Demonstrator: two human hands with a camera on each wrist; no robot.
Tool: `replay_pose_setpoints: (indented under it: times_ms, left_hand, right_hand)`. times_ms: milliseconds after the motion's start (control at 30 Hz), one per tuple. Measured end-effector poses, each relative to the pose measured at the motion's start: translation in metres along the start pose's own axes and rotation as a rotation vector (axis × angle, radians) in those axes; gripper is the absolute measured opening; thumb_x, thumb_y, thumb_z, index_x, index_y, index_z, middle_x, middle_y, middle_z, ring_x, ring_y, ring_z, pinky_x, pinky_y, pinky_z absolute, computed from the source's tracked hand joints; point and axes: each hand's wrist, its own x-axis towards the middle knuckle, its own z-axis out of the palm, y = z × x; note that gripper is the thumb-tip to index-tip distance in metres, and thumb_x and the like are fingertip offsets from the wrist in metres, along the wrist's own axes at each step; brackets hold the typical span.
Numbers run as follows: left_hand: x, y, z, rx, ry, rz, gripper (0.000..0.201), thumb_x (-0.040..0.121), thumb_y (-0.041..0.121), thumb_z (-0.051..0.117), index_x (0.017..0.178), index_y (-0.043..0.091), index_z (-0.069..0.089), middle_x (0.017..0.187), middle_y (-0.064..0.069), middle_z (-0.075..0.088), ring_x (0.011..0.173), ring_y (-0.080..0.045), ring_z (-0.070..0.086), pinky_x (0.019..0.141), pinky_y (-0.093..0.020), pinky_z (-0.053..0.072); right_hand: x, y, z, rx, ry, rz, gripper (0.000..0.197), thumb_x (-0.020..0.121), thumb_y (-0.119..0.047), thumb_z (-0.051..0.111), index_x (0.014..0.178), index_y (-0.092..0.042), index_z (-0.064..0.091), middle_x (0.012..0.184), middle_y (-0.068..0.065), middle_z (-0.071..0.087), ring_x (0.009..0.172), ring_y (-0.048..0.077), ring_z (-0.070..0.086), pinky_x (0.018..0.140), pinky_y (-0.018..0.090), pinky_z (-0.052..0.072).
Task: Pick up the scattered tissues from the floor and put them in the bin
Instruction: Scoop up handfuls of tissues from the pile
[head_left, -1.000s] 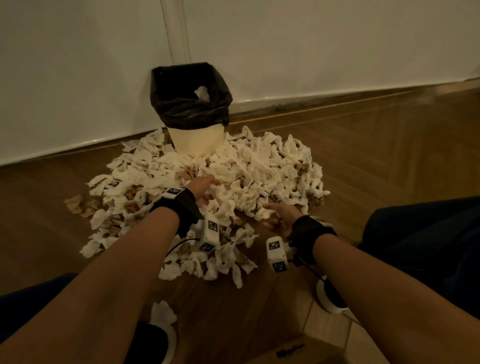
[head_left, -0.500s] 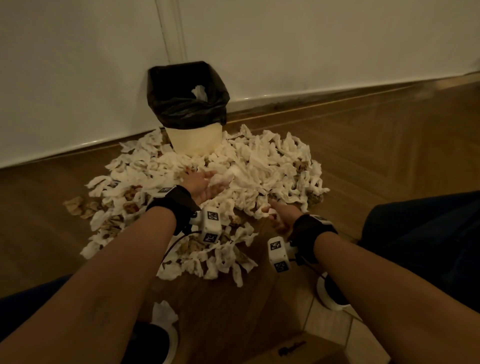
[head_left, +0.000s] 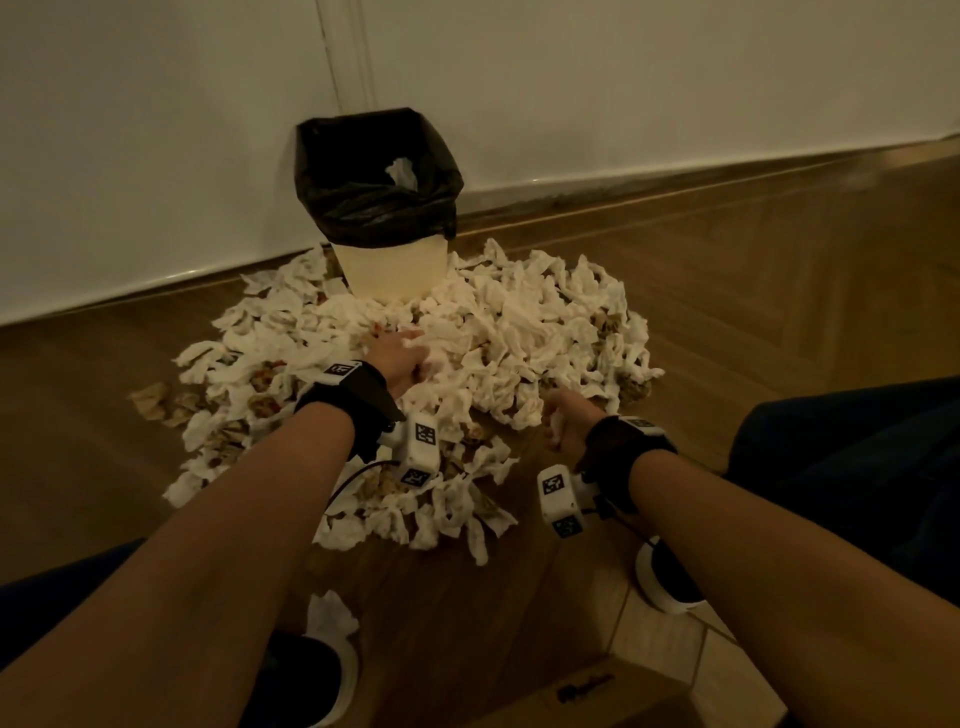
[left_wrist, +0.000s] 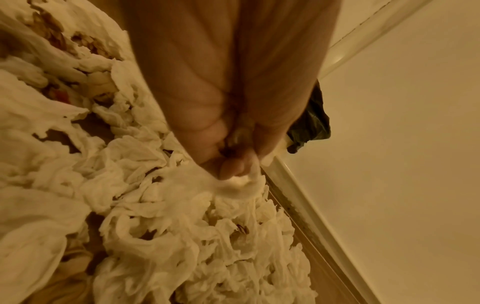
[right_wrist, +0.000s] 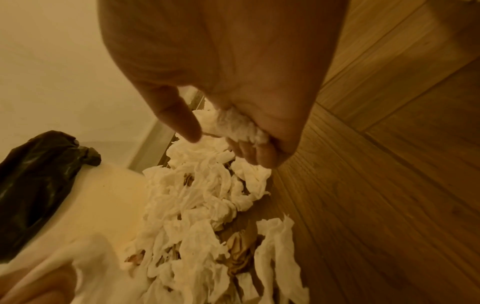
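The scene is viewed from head height, forward and down, with both forearms, the tissue pile (head_left: 467, 364) and the bin (head_left: 387, 260) by the wall taken in. Each wrist view is set close along its hand, just above the pile. The pile and bin are shared by all three views.

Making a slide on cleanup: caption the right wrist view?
Right hand grips a crumpled tissue above the tissue pile beside the black-lined bin.
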Motion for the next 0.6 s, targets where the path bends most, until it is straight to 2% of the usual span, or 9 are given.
replay_pose_setpoints:
  times_ms: [67, 133, 200, 267, 333, 367, 433, 500, 600]
  left_hand:
    - [0.000, -0.003, 0.001, -0.034, -0.028, -0.024, 0.049, 0.098, -0.005, 0.035, 0.145, 0.003, 0.023, 0.124, -0.020, 0.048, 0.073, -0.020, 0.051, 0.058, -0.025, 0.042]
    - [-0.001, -0.005, 0.000, -0.051, -0.054, -0.019, 0.048, 0.098, -0.007, 0.032, 0.145, 0.001, 0.021, 0.133, -0.027, 0.039, 0.079, -0.025, 0.053, 0.064, -0.030, 0.042]
    - [-0.002, -0.006, 0.000, -0.047, -0.053, -0.013, 0.046, 0.098, -0.008, 0.029, 0.143, 0.000, 0.024, 0.110, -0.026, 0.049, 0.073, -0.023, 0.051, 0.064, -0.031, 0.042]
    - [0.002, -0.007, -0.001, -0.055, -0.038, -0.012, 0.044, 0.098, -0.008, 0.025, 0.142, -0.002, 0.026, 0.083, -0.015, 0.047, 0.063, -0.018, 0.044, 0.058, -0.028, 0.038]
    - [0.003, -0.007, 0.000, -0.050, 0.008, -0.007, 0.040, 0.101, 0.003, 0.029, 0.141, -0.001, 0.030, 0.074, -0.009, 0.042, 0.058, -0.017, 0.039, 0.053, -0.026, 0.038]
    - [0.003, -0.006, -0.001, -0.034, 0.028, 0.006, 0.041, 0.102, 0.016, 0.035, 0.139, -0.001, 0.033, 0.077, -0.010, 0.047, 0.063, -0.019, 0.046, 0.059, -0.029, 0.045]
    - [0.003, -0.005, -0.005, 0.069, 0.029, 0.029, 0.061, 0.095, 0.039, 0.050, 0.141, 0.002, 0.034, 0.110, -0.013, 0.057, 0.096, -0.028, 0.057, 0.090, -0.042, 0.049]
    - [0.002, -0.007, -0.010, 0.217, 0.040, 0.067, 0.075, 0.085, 0.034, 0.066, 0.144, 0.003, 0.029, 0.131, -0.012, 0.049, 0.111, -0.032, 0.053, 0.099, -0.050, 0.045]
    - [0.001, -0.006, -0.012, 0.293, 0.089, 0.122, 0.057, 0.091, 0.013, 0.058, 0.139, -0.005, 0.032, 0.136, -0.026, 0.045, 0.107, -0.034, 0.056, 0.093, -0.045, 0.050]
  right_hand:
    - [0.004, -0.001, 0.003, -0.087, 0.053, -0.042, 0.030, 0.092, 0.001, 0.039, 0.074, -0.022, 0.041, 0.072, 0.001, 0.038, 0.059, 0.015, 0.039, 0.056, 0.030, 0.039]
    - [0.007, -0.001, 0.006, -0.089, 0.047, -0.049, 0.025, 0.091, 0.004, 0.045, 0.096, -0.019, 0.054, 0.084, -0.001, 0.047, 0.069, 0.012, 0.047, 0.072, 0.031, 0.049]
    - [0.013, 0.000, 0.009, -0.034, -0.001, -0.030, 0.042, 0.091, 0.007, 0.045, 0.132, -0.003, 0.043, 0.106, 0.012, 0.055, 0.073, 0.017, 0.050, 0.072, 0.027, 0.054]
    - [0.012, -0.001, 0.012, 0.032, -0.031, -0.029, 0.053, 0.094, 0.008, 0.041, 0.144, -0.003, 0.026, 0.112, 0.024, 0.056, 0.068, 0.020, 0.054, 0.049, 0.019, 0.052]
    - [0.013, -0.001, 0.014, 0.047, -0.030, -0.038, 0.049, 0.097, 0.004, 0.038, 0.144, -0.001, 0.025, 0.091, 0.019, 0.060, 0.064, 0.019, 0.056, 0.044, 0.019, 0.051]
    - [0.014, -0.002, 0.015, 0.054, -0.032, -0.043, 0.045, 0.098, 0.002, 0.037, 0.141, 0.000, 0.029, 0.084, 0.016, 0.059, 0.062, 0.018, 0.055, 0.043, 0.020, 0.049]
    - [0.017, -0.002, 0.016, 0.061, -0.006, -0.054, 0.037, 0.099, -0.003, 0.037, 0.136, 0.000, 0.037, 0.077, 0.013, 0.057, 0.052, 0.014, 0.053, 0.039, 0.019, 0.044]
    - [0.019, -0.004, 0.017, 0.072, 0.014, -0.063, 0.034, 0.100, -0.009, 0.038, 0.132, 0.002, 0.039, 0.074, 0.012, 0.057, 0.041, 0.011, 0.053, 0.038, 0.019, 0.042]
    - [0.017, -0.010, 0.022, 0.101, -0.002, -0.090, 0.035, 0.101, -0.014, 0.038, 0.128, 0.008, 0.040, 0.075, 0.015, 0.060, 0.036, 0.010, 0.058, 0.039, 0.020, 0.048]
